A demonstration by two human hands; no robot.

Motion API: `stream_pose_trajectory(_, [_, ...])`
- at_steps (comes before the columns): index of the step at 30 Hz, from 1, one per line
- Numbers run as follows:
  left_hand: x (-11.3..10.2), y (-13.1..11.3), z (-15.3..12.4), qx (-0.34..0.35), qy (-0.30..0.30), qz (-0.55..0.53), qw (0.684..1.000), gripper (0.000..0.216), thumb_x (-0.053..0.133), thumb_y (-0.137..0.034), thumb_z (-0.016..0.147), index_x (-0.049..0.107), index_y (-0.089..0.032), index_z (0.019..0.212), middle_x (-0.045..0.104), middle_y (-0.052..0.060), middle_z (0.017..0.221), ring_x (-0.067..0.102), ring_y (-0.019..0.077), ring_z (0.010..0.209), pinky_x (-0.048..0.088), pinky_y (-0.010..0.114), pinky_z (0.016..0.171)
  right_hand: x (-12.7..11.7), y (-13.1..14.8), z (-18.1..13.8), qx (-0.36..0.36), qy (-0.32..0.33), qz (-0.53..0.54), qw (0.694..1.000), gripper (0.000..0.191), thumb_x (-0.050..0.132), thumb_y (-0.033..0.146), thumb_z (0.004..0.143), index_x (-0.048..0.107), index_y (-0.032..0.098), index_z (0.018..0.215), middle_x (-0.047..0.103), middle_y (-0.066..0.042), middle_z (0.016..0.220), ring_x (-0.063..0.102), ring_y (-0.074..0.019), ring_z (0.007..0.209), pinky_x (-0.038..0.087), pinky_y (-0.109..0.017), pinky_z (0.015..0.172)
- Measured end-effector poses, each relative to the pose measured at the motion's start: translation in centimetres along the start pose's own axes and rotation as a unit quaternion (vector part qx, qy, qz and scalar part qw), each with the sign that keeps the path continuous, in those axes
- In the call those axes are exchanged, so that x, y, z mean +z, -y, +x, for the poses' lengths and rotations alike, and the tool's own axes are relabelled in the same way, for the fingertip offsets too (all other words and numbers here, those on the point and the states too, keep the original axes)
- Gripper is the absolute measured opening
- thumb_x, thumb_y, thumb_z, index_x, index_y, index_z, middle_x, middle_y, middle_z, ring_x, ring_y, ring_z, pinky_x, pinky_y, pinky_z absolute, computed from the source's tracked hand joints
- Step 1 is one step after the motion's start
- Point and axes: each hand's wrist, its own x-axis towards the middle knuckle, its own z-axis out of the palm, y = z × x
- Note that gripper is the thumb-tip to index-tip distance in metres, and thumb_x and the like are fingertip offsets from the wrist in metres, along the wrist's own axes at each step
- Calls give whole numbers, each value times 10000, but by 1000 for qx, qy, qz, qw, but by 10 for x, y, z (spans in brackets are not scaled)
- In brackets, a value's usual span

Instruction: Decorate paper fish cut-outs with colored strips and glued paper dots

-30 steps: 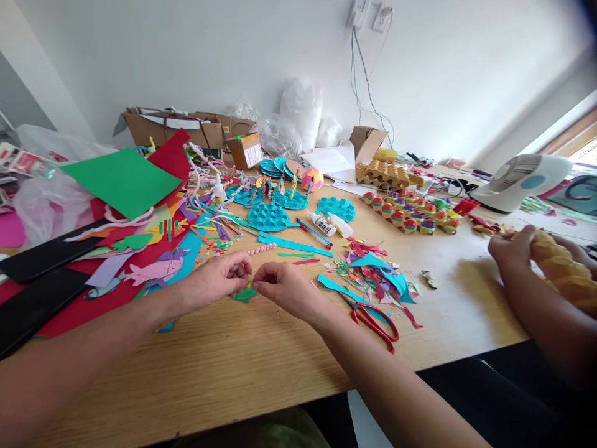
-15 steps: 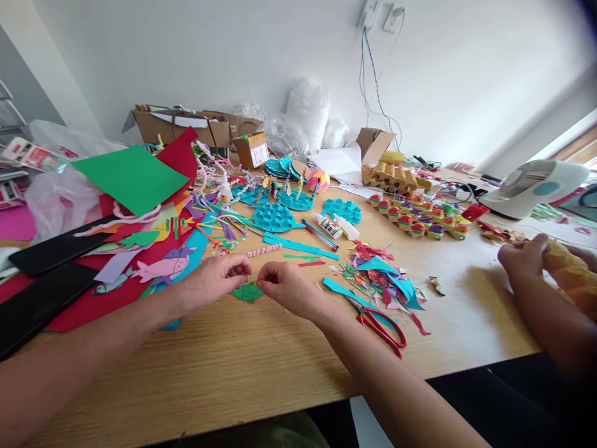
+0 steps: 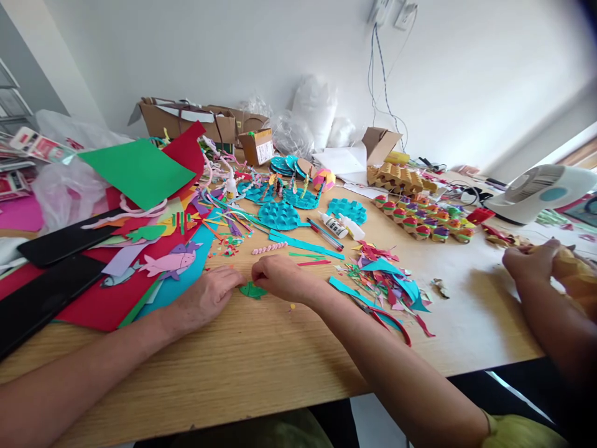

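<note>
A small green paper fish (image 3: 253,290) lies on the wooden table between my two hands. My left hand (image 3: 212,297) rests palm down just left of it, fingers stretched toward its edge, with nothing seen in them. Over the fish's right side, my right hand (image 3: 282,278) has thumb and fingers pinched together, pointing down. Whatever that pinch holds is too small or hidden to make out. Just behind the hands lies a pink twisted strip (image 3: 269,247). A tiny yellow piece (image 3: 292,307) is on the table below my right wrist.
Red-handled scissors (image 3: 380,317) lie right of my forearm, beside a heap of paper scraps (image 3: 389,274). Glue bottles (image 3: 333,225) and painted egg-carton pieces (image 3: 280,215) stand behind. Coloured paper (image 3: 140,171) and black phones (image 3: 46,298) lie left. Another person's hand (image 3: 532,264) holds egg carton at right.
My left hand has moved slightly left and down, its fingers straightening from a pinch. My right hand has lowered over the fish. The view has shifted slightly.
</note>
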Motion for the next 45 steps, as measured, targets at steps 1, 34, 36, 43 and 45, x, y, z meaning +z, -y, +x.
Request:
stream_pose_trajectory(1, [1,1,-1,-2,-1,-5,1000,290,308,-50,788,565,-163,864,616,42,809,576,165,798,471,287,706,0,1,1,1,2,-7,1000,229,474,157,719,670,190,831,663,-27,800,552,-137,700,304,-210,528])
stream_pose_trajectory(34, [3,3,-2,0,-12,-38,999,356,314,-3,725,573,-181,892,630,33,858,581,164,853,467,294,753,3,10,8,16,0,-64,998,213,470,158,737,651,172,848,660,-81,909,593,-191,799,340,-239,554])
stream_pose_trajectory(36, [3,3,-2,0,-10,-37,999,354,315,-6,727,574,-184,889,632,28,858,579,160,853,467,286,750,4,9,7,17,-3,-60,998,215,465,162,744,653,174,846,661,-77,904,590,-187,802,343,-238,564])
stream_pose_trajectory(43, [1,1,0,-11,3,-21,1000,319,315,-29,754,576,-163,880,638,50,849,584,167,829,472,295,744,3,5,2,6,-27,-45,999,239,443,161,764,670,181,837,666,-58,852,579,-171,793,342,-234,580])
stream_pose_trajectory(45, [0,-1,0,-13,0,-30,999,319,315,-25,755,573,-167,880,634,43,845,583,159,821,469,289,749,4,5,2,-9,-34,-28,999,234,461,154,759,677,187,842,662,-47,854,572,-158,808,352,-222,616])
